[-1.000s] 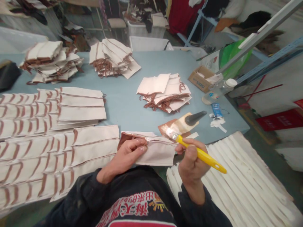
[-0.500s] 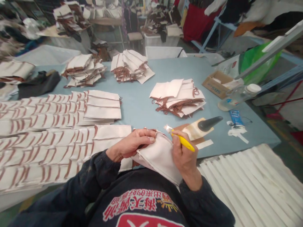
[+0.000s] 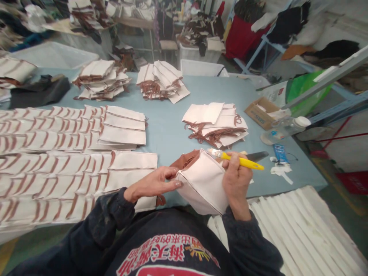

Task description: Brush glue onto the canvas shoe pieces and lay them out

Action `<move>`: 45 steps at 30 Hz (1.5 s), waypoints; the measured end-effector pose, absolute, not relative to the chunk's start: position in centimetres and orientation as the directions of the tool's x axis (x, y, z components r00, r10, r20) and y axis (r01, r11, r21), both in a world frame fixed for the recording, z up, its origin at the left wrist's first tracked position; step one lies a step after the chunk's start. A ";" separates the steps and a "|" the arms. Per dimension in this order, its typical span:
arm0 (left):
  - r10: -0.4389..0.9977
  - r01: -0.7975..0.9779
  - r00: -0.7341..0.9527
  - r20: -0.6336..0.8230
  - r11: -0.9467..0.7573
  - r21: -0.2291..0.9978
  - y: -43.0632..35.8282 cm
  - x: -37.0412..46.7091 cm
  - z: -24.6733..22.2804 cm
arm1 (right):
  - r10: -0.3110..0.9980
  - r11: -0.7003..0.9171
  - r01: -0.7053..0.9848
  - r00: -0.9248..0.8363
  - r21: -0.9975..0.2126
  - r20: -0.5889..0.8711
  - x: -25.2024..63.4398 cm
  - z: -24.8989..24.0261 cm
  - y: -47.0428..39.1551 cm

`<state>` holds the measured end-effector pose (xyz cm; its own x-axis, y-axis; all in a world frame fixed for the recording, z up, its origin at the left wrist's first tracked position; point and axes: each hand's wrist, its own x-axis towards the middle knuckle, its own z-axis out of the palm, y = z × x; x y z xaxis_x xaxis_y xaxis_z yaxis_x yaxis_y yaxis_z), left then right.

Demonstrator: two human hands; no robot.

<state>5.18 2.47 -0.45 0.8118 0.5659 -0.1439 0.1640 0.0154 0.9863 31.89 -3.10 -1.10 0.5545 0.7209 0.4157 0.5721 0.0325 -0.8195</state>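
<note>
Pouch (image 3: 202, 186) held up tilted by the near side of the table (image 3: 163, 126), brown lining (image 3: 188, 160) partly exposed at its top left. Its left edge is pinched between thumb and fingers of the left hand (image 3: 156, 182). Brush (image 3: 247, 161) clasped by its yellow handle in the right hand (image 3: 237, 180), bristles pointed left near the pouch's top edge; contact can't be told. Pouch's right side is overlapped by the right hand; whether it's gripped there can't be told. Dark handle (image 3: 258, 156) partly covered by the brush. Loose pile (image 3: 215, 115) set just beyond. Overlapping rows (image 3: 125, 130) laid out at left. Bottle (image 3: 283, 131), carton (image 3: 260, 115) and blue packet (image 3: 280, 154) placed at right. White strips (image 3: 299, 226) laid side by side, lower right.
</note>
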 end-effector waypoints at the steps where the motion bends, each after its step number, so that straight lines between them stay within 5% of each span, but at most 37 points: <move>1: 0.540 0.154 0.829 -0.143 0.026 0.988 2.2 5.3 -0.4 | 0.724 0.017 0.582 0.553 -0.813 0.412 31.9 -1.3 -2.8; 7: 0.517 0.182 0.832 -0.200 0.086 0.979 1.7 5.2 -0.5 | 0.689 -0.003 0.545 0.608 -0.838 0.393 31.6 -0.8 -2.9; 13: 0.607 0.154 0.794 -0.027 -0.157 0.976 0.8 6.2 0.5 | 0.754 0.098 0.343 0.587 -0.934 0.295 28.5 2.4 -7.1; 18: 0.602 0.138 0.746 0.283 -0.557 0.819 -0.1 7.2 1.0 | 0.754 0.140 0.334 0.574 -0.932 0.319 26.9 4.5 -8.4; 23: 0.519 0.091 0.667 0.535 -0.769 0.633 -0.2 8.3 0.1 | 0.798 0.116 0.538 0.450 -0.835 0.401 26.2 5.4 -9.5; 28: 0.511 0.139 0.681 0.525 -0.794 0.592 -0.4 8.5 -0.6 | 0.812 0.161 0.685 0.318 -0.711 0.489 25.2 6.1 -10.9; 38: 0.539 0.246 0.636 0.552 -0.820 0.517 -1.1 9.0 -0.9 | 0.780 0.114 0.734 0.352 -0.670 0.518 26.8 6.3 -10.9; 45: 0.558 0.291 0.628 0.543 -0.815 0.501 -1.7 9.7 -1.2 | 0.821 0.191 0.771 0.214 -0.607 0.530 25.0 6.7 -10.7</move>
<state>9.70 -1.67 -1.21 0.6279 0.5580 0.5425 0.2912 -0.8149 0.5012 24.97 -10.71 6.74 0.2139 0.8207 0.5299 0.7715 0.1909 -0.6070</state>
